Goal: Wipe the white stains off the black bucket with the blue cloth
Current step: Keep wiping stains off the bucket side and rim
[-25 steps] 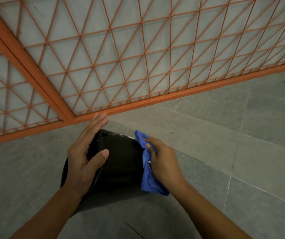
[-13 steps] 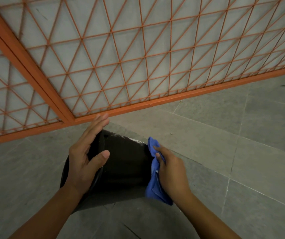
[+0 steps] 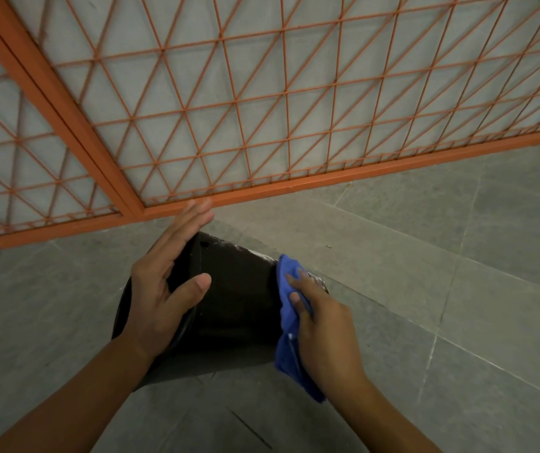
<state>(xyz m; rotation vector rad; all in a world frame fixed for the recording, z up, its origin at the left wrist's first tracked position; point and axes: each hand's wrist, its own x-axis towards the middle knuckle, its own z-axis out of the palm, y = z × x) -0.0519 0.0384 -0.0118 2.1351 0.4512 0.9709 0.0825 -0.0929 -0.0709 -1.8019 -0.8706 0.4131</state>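
Where the straight fingers (image 3: 193, 217) of the left hand (image 3: 164, 286) lie flat along the rim end of the black plastic bucket (image 3: 235, 305), they stay spread narrowly and point toward the upper middle of the frame, with the thumb stretched out across the dark wall. The bucket lies on its side at lower centre, its wide rim toward the left and its narrower base toward the right. The right hand (image 3: 324, 328) has its fingers curled onto a crumpled blue cloth (image 3: 286, 322), pinching it and pressing it against the base end of the bucket; the cloth hangs down past the wrist toward the lower right. White stains (image 3: 255, 253) show along the bucket's upper edge, just left of the cloth, and a further pale patch peeks out beside the right fingertips. Both bare forearms enter from the bottom of the frame. The bucket rests on a grey tiled floor (image 3: 458, 289). An orange metal lattice grille (image 3: 262, 109) fills the upper half of the frame.
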